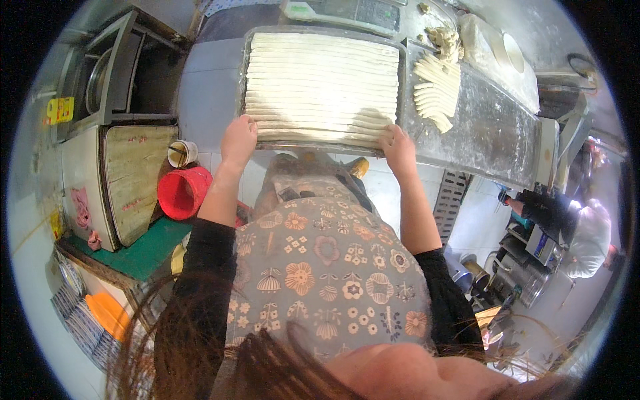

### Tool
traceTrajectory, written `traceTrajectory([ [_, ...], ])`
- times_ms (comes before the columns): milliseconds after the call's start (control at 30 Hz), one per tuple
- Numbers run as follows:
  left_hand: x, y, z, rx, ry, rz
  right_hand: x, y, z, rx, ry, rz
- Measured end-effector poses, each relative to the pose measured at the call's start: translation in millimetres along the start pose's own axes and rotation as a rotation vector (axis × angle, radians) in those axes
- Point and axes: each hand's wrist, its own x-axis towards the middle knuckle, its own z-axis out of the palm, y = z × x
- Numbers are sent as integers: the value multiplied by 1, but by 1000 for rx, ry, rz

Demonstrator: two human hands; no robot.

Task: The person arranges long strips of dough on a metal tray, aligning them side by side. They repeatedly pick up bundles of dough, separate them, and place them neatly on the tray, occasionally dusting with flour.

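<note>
A shallow rectangular tray (pixel 243 75) in front of me is filled with long pale dough strips (pixel 322 85) lying side by side from left to right. My left hand (pixel 241 140) is at the left ends of the nearest strips, its fingertips bent onto the dough. At their right ends is my right hand (pixel 397 145), thumb and fingers pinched at a strip by the tray's near right corner. Both hands seem to have hold of one near strip, though the fingertips are partly hidden. More short dough strips (pixel 437 90) lie bunched on the floured metal worktop (pixel 480 130) to the right.
A large covered or floured block (pixel 492 55) and dough scraps (pixel 445 42) lie at the back right. Beyond the tray stands a clear-lidded container (pixel 345 15). A red bucket (pixel 185 192) is at the left. Another person (pixel 590 240) is at the far right near metal pots.
</note>
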Motion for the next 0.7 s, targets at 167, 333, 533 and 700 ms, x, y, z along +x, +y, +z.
traceTrajectory([
  [167,0,-23,-7,-6,-52,205,-3,6,8,-100,-6,18],
  [333,5,-29,-19,-70,-176,247,0,4,10,-199,-38,48],
  [533,15,-21,-37,-224,-278,178,5,5,-1,-26,-57,-5],
  [700,10,-25,-34,-87,-135,275,3,13,-1,-211,-20,-49],
])
